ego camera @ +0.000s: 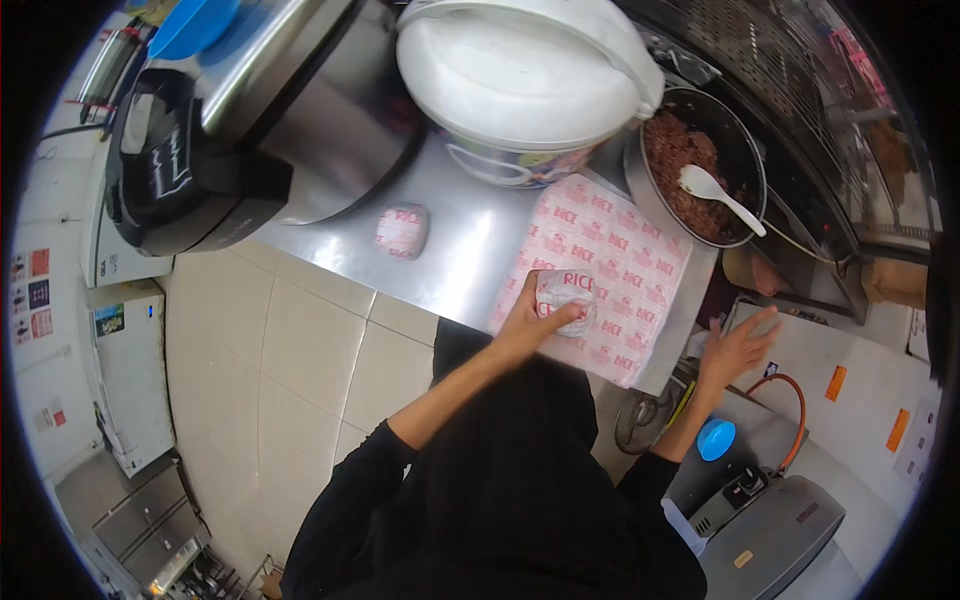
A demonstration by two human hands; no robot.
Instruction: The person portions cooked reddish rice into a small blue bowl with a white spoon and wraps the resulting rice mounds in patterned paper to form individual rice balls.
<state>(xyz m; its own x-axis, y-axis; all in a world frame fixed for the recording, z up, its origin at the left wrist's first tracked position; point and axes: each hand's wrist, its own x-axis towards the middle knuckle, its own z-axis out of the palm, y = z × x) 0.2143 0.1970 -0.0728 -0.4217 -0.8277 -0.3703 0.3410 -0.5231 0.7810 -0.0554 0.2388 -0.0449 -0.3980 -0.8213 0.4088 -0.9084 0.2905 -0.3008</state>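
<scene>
My left hand [544,315] grips a paper-wrapped packet [568,289] above a stack of printed wrapping paper [619,262]. The paper is pale pink with red lettering and covers the right end of the steel table [461,247]. A second wrapped packet [403,231] sits farther left on the bare metal. Off the table's right edge, my right hand [739,349] is raised with its fingers apart and nothing in it. Beyond the paper stands a round pot [637,180] of reddish-brown cooked rice [664,150], with a white rice paddle [701,184] resting inside.
A large white-lidded container [517,75] and a big steel-and-black cooker [330,112] line the table's back. At right are a blue bowl [716,439], an orange hose [799,409] and a grey appliance [776,536]. Tiled floor [300,352] lies left of me.
</scene>
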